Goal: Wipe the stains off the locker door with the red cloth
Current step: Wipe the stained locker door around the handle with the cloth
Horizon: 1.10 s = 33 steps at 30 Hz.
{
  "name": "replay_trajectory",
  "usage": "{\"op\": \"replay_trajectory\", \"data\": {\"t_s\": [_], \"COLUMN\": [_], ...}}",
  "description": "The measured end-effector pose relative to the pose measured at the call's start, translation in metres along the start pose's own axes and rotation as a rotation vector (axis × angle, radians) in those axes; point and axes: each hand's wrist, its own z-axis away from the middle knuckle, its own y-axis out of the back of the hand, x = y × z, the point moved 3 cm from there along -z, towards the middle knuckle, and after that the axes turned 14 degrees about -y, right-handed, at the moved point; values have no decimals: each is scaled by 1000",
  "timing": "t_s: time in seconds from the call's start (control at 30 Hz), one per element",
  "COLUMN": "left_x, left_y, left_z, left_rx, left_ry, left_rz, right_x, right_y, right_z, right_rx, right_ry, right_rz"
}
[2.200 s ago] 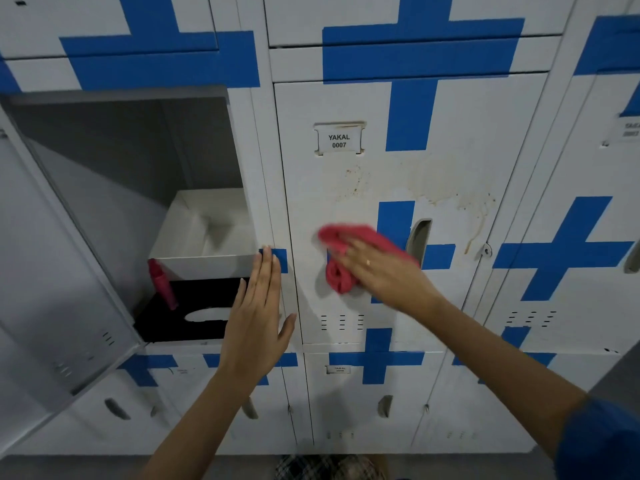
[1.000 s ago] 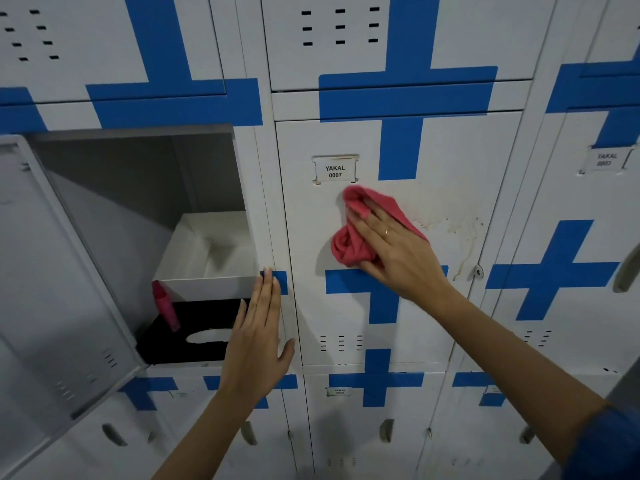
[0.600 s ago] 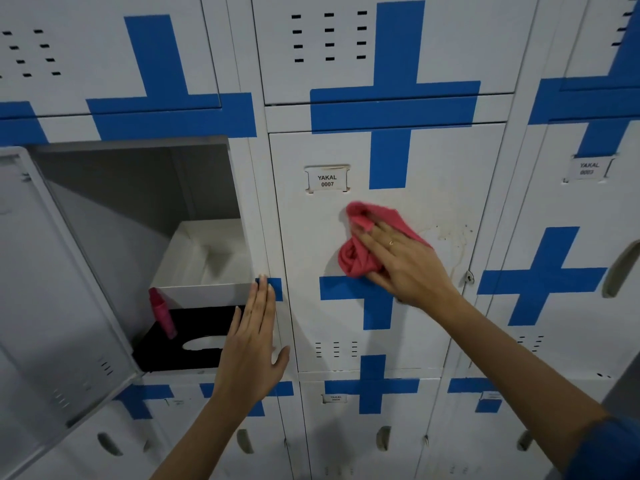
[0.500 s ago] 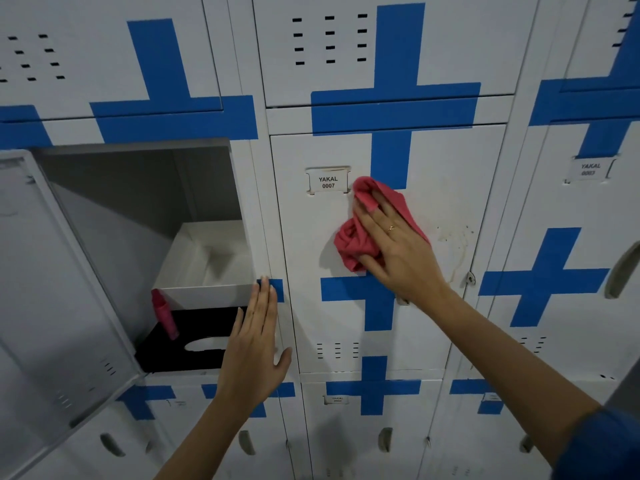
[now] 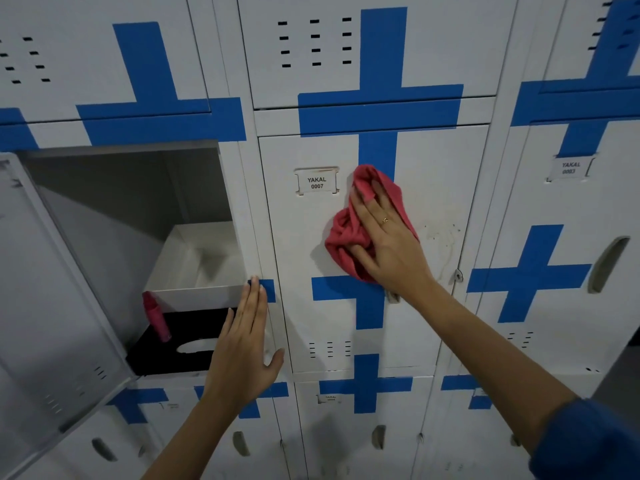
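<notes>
Right hand [image 5: 388, 251], fingers flat, presses cloth [image 5: 341, 237] against door [image 5: 301, 258] for scrubbing contact; stains [image 5: 446, 237] remain just right of it. Left hand [image 5: 242, 351], spread, braces on frame [image 5: 270, 327].

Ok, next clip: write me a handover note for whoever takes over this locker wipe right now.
Right hand: fingers straight, pressing the red cloth flat on the locker door marked YAKAL 0007, just right of its name tag.
Left hand: open, flat on the frame post beside the open locker.
Done: the door's left and middle look mostly clean.
Left: brown specks and a drip stain near the right edge, beside the cloth.
</notes>
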Motion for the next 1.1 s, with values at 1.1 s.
{"op": "replay_trajectory", "data": {"t_s": [1.1], "left_x": [2], "left_y": [-10], "left_z": [-3], "left_rx": [51], "left_ry": [41], "left_rz": [60], "right_x": [80], "right_y": [23], "right_z": [32], "right_rx": [-162], "right_ry": [131], "right_rz": [203]}}
